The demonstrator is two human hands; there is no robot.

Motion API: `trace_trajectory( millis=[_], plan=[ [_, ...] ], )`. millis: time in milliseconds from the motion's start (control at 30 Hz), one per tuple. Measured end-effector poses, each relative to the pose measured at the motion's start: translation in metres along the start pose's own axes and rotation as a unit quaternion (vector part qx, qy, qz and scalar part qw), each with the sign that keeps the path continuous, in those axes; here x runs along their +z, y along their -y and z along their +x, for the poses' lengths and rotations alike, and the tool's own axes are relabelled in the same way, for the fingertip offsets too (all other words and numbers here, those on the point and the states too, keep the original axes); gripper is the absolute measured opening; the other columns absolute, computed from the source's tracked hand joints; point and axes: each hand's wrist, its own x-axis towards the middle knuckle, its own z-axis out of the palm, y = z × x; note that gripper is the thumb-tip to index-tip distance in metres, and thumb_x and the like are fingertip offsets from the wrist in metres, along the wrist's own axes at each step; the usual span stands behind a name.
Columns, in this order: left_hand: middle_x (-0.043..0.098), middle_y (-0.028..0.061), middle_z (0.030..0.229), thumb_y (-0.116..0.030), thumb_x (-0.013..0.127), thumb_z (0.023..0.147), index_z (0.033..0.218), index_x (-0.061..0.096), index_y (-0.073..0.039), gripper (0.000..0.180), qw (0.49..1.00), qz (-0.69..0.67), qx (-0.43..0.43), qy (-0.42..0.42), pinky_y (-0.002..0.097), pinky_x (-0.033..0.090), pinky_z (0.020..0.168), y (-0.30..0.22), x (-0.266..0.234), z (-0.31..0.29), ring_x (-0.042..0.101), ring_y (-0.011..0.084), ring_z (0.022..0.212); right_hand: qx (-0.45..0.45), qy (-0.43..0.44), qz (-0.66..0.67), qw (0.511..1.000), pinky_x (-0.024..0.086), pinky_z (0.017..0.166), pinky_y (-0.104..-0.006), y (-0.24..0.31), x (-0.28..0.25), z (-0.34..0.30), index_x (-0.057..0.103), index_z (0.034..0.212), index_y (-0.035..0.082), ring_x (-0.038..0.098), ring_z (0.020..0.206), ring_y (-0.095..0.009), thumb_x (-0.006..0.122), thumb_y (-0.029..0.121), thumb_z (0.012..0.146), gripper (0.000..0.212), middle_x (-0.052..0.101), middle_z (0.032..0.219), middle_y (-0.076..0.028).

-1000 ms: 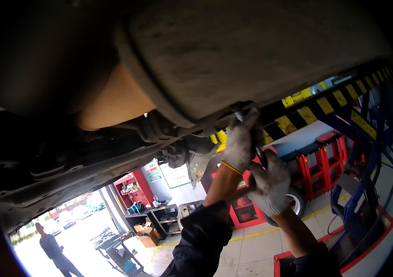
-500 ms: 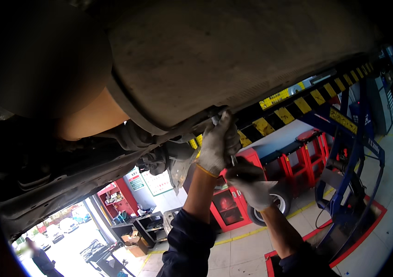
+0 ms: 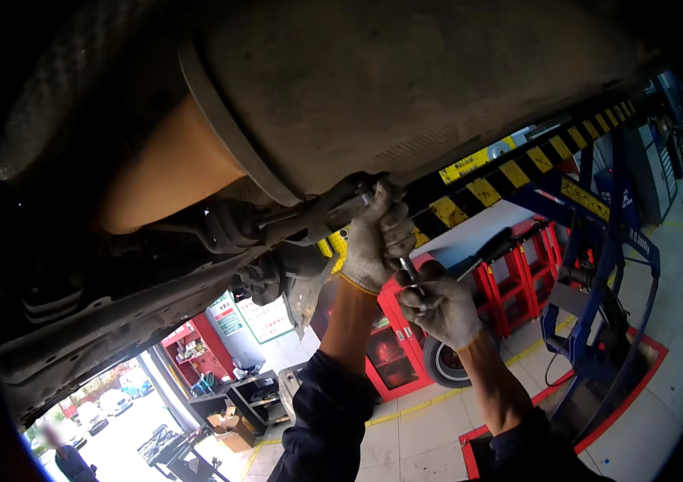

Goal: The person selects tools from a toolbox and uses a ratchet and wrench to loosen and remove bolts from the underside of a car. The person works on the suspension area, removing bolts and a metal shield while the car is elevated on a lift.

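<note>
Above me is the dark underside of a raised car (image 3: 301, 96). My left hand (image 3: 377, 241), in a pale work glove, is closed round a metal extension bar (image 3: 407, 267) just below a bracket (image 3: 349, 191) at the edge of the underbody. The bar's upper end shows beside the index finger; the fastener it meets is hidden. Lower and to the right, my gloved right hand (image 3: 446, 313) grips the bar's lower end, at what looks like the head of a ratchet wrench (image 3: 423, 299). A dark handle seems to slant up to the right from that hand.
A black-and-yellow striped lift beam (image 3: 486, 191) crosses close to my right, carried by a blue lift frame (image 3: 598, 305). Beyond stand red cabinets (image 3: 397, 349) and a wheel (image 3: 444, 361). At lower left are a tool cart (image 3: 173, 454) and a person (image 3: 72, 458) by the open doorway.
My right hand has turned on the tool and risen slightly, its curled fingers now showing. The left hand keeps its grip near the bracket. The whole view has shifted a little.
</note>
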Motion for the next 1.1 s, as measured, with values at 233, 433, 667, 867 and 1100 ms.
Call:
trace_trajectory(
  millis=[233,433,667,867,1100],
  plan=[
    [0.040,-0.0072,0.062,-0.029,0.064,0.104,0.088,0.059,-0.017,0.020,0.952,0.174,0.082,-0.237,0.0236,0.023,0.042,0.006,0.023,0.011,0.031,0.0060,0.046,-0.387,-0.124,-0.734,0.545,0.052,0.076,-0.0359,-0.025,0.019,0.019,0.074,0.095,0.008,0.065,0.092,-0.029,0.070,-0.003,0.076,0.023,0.060,0.102,-0.015],
    [0.033,-0.0068,0.063,-0.042,0.060,0.104,0.099,0.058,-0.013,0.030,1.000,0.000,-0.001,0.021,0.0221,0.025,0.041,0.002,-0.005,0.007,0.031,0.0062,0.049,-0.141,-0.028,-0.325,0.935,0.055,0.074,-0.0363,-0.008,-0.007,-0.003,0.068,0.113,0.005,0.068,0.080,-0.022,0.064,0.012,0.094,0.021,0.068,0.105,-0.012],
    [0.035,-0.0068,0.059,-0.042,0.060,0.106,0.079,0.054,-0.016,0.037,0.963,0.185,0.070,-0.184,0.0235,0.023,0.041,0.015,0.019,0.006,0.030,0.0060,0.046,-0.218,-0.075,-0.583,0.779,0.055,0.073,-0.0353,-0.023,-0.001,0.001,0.069,0.098,0.006,0.064,0.077,-0.025,0.066,0.004,0.089,0.010,0.063,0.106,-0.014],
    [0.035,-0.0066,0.063,-0.039,0.065,0.103,0.104,0.058,-0.012,0.028,0.998,0.054,0.027,-0.005,0.0225,0.025,0.041,0.006,-0.005,-0.004,0.033,0.0056,0.050,-0.366,-0.059,-0.713,0.594,0.054,0.068,-0.0443,-0.017,0.022,-0.005,0.068,0.103,0.010,0.065,0.081,-0.024,0.066,0.011,0.090,0.014,0.063,0.098,-0.013],
    [0.038,-0.0052,0.060,-0.032,0.066,0.104,0.085,0.052,-0.015,0.029,0.963,0.112,0.122,-0.212,0.0280,0.027,0.041,0.023,0.023,-0.002,0.033,0.0088,0.045,-0.258,-0.169,-0.439,0.844,0.056,0.063,-0.0349,-0.016,0.022,-0.011,0.066,0.095,0.000,0.068,0.076,-0.021,0.062,-0.005,0.086,0.011,0.068,0.085,-0.011]
  ],
)
